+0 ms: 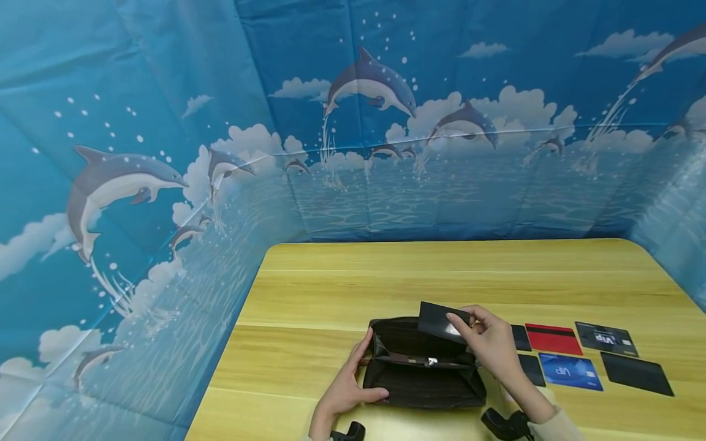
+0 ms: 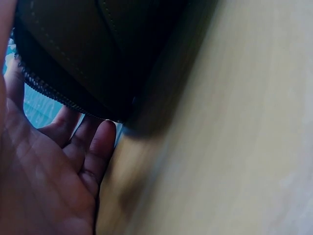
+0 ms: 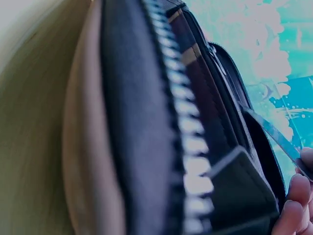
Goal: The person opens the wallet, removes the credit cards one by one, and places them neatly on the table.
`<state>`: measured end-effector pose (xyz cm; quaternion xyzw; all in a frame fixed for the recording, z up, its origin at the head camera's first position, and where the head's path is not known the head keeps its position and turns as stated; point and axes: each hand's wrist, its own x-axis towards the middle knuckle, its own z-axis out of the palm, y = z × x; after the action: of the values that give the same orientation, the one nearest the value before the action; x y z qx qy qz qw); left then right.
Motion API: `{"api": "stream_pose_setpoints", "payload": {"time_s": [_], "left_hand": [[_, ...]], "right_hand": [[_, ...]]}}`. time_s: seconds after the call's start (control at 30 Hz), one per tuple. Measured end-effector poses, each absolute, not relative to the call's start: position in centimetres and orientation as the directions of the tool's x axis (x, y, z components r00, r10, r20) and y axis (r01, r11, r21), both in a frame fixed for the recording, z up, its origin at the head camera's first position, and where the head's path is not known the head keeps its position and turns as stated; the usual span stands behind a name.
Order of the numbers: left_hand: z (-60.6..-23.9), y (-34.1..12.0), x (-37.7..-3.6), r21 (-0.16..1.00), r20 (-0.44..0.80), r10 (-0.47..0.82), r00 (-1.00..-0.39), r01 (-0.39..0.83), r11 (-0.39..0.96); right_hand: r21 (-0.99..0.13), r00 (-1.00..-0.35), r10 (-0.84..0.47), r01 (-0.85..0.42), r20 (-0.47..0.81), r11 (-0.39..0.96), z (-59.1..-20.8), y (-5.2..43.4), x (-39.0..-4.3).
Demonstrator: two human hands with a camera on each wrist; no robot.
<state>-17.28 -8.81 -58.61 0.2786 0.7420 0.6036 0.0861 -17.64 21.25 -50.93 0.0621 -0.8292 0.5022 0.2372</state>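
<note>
low in the middle of the head view a dark wallet (image 1: 425,367) lies unzipped on the yellow tabletop (image 1: 441,275), the left hand (image 1: 347,383) curling its fingers (image 2: 100,147) round its left end. just above it the right hand (image 1: 491,343) pinches a black card (image 1: 438,320) over the wallet's open mouth. further right, toward the frame's right edge, lie a red card (image 1: 553,339), a blue card (image 1: 570,371) and more dark cards, with the dolphin backdrop (image 1: 364,122) behind.

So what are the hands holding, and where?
Right hand pinches a black card by its right edge; left hand holds the open wallet at its left end.
</note>
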Motion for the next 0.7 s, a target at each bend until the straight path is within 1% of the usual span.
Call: {"api": "stream_pose_setpoints", "payload": {"time_s": [0.1,0.13,0.27,0.33,0.37,0.43,0.57,0.7], "left_hand": [[-58.5,-8.8,-17.3,0.943,0.209,0.518,-0.830,0.311,0.118],[-58.5,-8.7,-17.4,0.942,0.211,0.518,-0.829,0.313,0.118],[-58.5,-8.7,-17.4,0.942,0.210,0.517,-0.830,0.313,0.121],[-58.5,-8.6,-17.4,0.944,0.206,0.516,-0.832,0.308,0.121],[-58.6,-8.6,-17.4,0.945,0.200,0.515,-0.834,0.302,0.123],[-58.5,-8.6,-17.3,0.949,0.183,0.510,-0.840,0.287,0.132],[-58.6,-8.7,-17.1,0.954,0.155,0.501,-0.851,0.262,0.149],[-58.5,-8.7,-17.2,0.951,0.161,0.496,-0.854,0.269,0.155]], "right_hand": [[-0.867,-0.919,0.165,-0.262,0.358,0.424,-50.0,21.7,-17.3],[-0.881,-0.929,0.167,-0.241,0.331,0.406,-50.7,22.4,-17.6],[-0.934,-0.961,0.192,-0.124,0.197,0.336,-50.4,24.2,-17.2],[-0.939,-0.961,0.211,-0.105,0.181,0.329,-50.7,25.4,-17.1],[-0.944,-0.960,0.228,-0.082,0.161,0.320,-49.8,25.7,-16.5],[-0.947,-0.957,0.245,-0.075,0.156,0.313,-50.0,27.1,-16.2],[-0.947,-0.963,0.233,-0.054,0.133,0.318,-50.3,30.0,-15.4],[-0.945,-0.971,0.228,0.012,0.066,0.327,-50.7,32.7,-14.5]]}}
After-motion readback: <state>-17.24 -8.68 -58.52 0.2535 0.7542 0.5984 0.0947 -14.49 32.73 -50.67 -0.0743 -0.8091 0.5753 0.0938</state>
